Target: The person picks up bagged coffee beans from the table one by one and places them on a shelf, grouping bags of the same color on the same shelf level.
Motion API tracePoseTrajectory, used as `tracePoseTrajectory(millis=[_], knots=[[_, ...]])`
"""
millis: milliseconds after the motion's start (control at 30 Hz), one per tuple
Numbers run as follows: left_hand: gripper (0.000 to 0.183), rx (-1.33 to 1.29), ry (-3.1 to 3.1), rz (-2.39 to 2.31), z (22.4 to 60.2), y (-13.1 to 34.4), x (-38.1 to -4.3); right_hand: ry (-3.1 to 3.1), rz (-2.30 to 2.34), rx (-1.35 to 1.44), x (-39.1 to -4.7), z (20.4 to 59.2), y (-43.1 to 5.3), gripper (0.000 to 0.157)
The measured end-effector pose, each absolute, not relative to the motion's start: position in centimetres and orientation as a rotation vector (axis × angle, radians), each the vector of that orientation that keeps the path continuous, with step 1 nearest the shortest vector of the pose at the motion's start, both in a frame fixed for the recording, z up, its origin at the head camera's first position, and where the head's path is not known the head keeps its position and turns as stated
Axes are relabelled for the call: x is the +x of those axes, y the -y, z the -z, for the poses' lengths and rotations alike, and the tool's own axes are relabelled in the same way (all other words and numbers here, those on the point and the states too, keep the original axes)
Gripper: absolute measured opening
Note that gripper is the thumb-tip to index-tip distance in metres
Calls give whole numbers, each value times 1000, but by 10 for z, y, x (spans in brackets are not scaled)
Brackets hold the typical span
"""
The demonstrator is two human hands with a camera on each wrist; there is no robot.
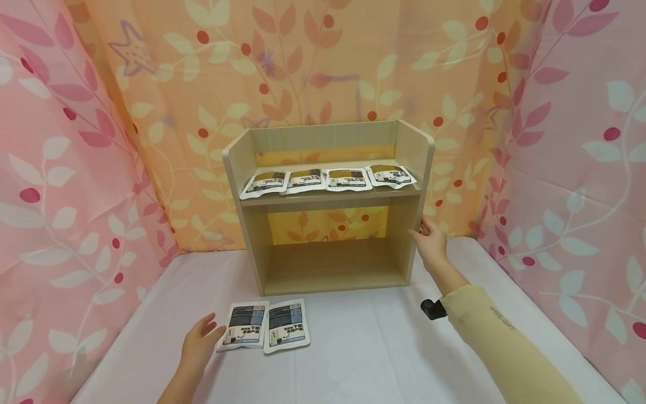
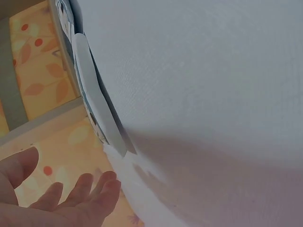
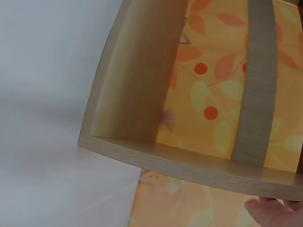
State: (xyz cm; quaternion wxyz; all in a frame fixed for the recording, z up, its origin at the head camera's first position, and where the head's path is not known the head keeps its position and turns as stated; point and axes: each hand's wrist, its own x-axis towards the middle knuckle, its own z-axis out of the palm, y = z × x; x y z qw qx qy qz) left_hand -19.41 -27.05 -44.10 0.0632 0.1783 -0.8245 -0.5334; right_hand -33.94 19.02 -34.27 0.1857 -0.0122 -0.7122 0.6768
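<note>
Two white pouches with dark printed fronts lie flat side by side on the white tabletop, a left pouch (image 1: pixel 244 324) and a right pouch (image 1: pixel 286 325). My left hand (image 1: pixel 198 343) is beside the left pouch's outer edge, fingers loosely spread and holding nothing. In the left wrist view the fingers of that hand (image 2: pixel 71 198) show close to a pouch end (image 2: pixel 102 104). My right hand (image 1: pixel 431 244) touches the right side panel of a wooden shelf unit (image 1: pixel 333 285) from outside. Only fingertips of the right hand (image 3: pixel 274 213) appear in the right wrist view, at the panel's edge.
Several similar pouches (image 1: pixel 348 179) lie in a row on the unit's upper shelf. Below is a bare lower compartment (image 1: pixel 328 261) with an open back. A black object (image 1: pixel 433 308) shows at the right cuff. Patterned curtains (image 1: pixel 313 67) enclose the table.
</note>
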Motion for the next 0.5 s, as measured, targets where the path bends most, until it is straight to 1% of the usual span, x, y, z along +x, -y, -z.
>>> tracePoseTrajectory(millis=[267,433,500], knots=[[58,506,2502,1583,443,272,-195,2001,-1764,-85,-357,356,-190,51],[60,561,2512,1602,448,274,-198,2016,-1707,-111,-363,361,-190,48],[60,597,2518,1595,450,275,-199,2042,-1660,-113,-364,363,-190,45]])
